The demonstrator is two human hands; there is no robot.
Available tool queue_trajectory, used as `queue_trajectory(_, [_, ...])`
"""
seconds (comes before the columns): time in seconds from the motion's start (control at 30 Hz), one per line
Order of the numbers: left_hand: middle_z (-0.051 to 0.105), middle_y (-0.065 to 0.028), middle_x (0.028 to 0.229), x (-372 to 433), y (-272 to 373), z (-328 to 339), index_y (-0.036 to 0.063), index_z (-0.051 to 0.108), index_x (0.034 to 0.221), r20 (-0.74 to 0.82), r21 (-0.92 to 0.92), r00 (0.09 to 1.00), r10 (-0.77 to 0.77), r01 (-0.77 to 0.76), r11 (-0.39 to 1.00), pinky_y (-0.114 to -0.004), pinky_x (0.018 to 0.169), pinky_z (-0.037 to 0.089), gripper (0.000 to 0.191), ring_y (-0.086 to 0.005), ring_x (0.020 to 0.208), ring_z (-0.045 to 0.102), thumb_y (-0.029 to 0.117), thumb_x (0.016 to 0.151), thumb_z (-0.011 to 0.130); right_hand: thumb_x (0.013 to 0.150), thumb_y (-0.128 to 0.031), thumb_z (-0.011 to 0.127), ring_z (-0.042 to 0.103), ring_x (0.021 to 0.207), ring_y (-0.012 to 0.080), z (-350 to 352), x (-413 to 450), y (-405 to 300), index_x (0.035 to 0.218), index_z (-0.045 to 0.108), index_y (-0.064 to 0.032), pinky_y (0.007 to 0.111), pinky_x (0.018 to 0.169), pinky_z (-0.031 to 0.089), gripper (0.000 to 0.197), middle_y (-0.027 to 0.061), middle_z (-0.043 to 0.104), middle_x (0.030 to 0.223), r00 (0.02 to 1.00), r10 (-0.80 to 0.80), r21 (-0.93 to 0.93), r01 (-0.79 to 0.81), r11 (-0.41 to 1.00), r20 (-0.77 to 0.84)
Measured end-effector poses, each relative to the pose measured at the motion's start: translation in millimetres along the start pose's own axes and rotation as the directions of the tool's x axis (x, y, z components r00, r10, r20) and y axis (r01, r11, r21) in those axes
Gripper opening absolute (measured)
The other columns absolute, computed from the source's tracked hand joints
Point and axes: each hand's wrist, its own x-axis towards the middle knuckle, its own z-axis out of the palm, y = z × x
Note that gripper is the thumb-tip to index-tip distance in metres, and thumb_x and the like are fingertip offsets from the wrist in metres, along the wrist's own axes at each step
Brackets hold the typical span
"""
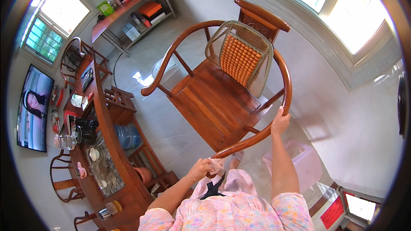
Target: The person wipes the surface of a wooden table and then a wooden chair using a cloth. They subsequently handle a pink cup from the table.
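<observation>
A polished wooden armchair (208,102) with a curved rail stands in front of me, and a beaded mesh back cushion (240,57) leans against its backrest. Near the end of the closer armrest, my left hand (202,169) grips a pale pink cloth (218,164) pressed around the wood. Farther along the same rail (249,142), my right hand (280,123) is closed around its curve, with the thumb on top. The cloth hides part of the armrest's end.
A wooden tea table (128,173) with a stone inlay, cups and a kettle runs along the left. Right of me is a pink plastic stool (303,163) by the wall. Behind the chair's far armrest stands a white bin (168,70). A shelf table (128,9) holds several items.
</observation>
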Motion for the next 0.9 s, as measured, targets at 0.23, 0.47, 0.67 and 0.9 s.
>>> queue_trajectory(0.23, [0.058,-0.0032,0.088,-56.4,-46.7,-7.4,0.0143,0.068,0.074,0.299,0.333,0.94,-0.162,0.057,0.941,-0.035,0.073,0.044,0.022,-0.0269,0.079,0.051,-0.001,0.063,0.057,0.084,-0.054,0.045,0.057,0.086,0.0422,-4.6,1.1,-1.1,0.097,0.054,0.0045,0.049,0.075,0.043,0.06,0.0257,0.06,0.09,0.998,-0.004,-0.002,0.005,1.0,0.063])
queue_trajectory(0.47, [0.065,-0.0077,0.073,-112.8,-54.5,-57.5,-0.0001,0.065,0.075,-0.144,-0.668,0.613,-0.777,0.519,0.533,-0.029,0.061,0.049,0.007,-0.0153,0.069,0.061,-0.002,0.076,0.058,0.084,-0.057,0.041,0.057,0.084,0.0426,-9.2,-3.4,-5.3,0.095,0.054,0.0037,0.049,0.074,0.044,0.063,0.0255,0.061,0.089,0.998,-0.041,-0.091,0.045,0.995,0.05])
queue_trajectory(0.67, [0.061,-0.0133,0.096,-120.0,-40.6,-92.3,-0.0025,0.051,0.11,-0.11,-0.989,0.419,-0.901,-0.137,0.057,-0.039,0.07,0.054,0.025,-0.0252,0.078,0.063,0.001,0.086,0.046,0.084,-0.06,0.037,0.057,0.088,0.0401,-7.4,1.7,-7.2,0.101,0.053,0.0022,0.048,0.077,0.044,0.067,0.0225,0.061,0.094,0.995,0.015,-0.165,0.002,0.986,0.103])
queue_trajectory(0.9, [0.058,-0.0174,0.104,-103.3,-5.8,-103.2,-0.0018,0.046,0.116,-0.009,-0.889,0.649,-0.761,-0.353,-0.291,-0.047,0.078,0.051,0.031,-0.0328,0.09,0.061,0.014,0.092,0.036,0.083,-0.06,0.038,0.058,0.084,0.0403,-7.3,2.1,-5.1,0.095,0.054,0.0023,0.049,0.073,0.044,0.066,0.0234,0.061,0.089,0.998,-0.008,-0.144,0.017,0.989,0.064])
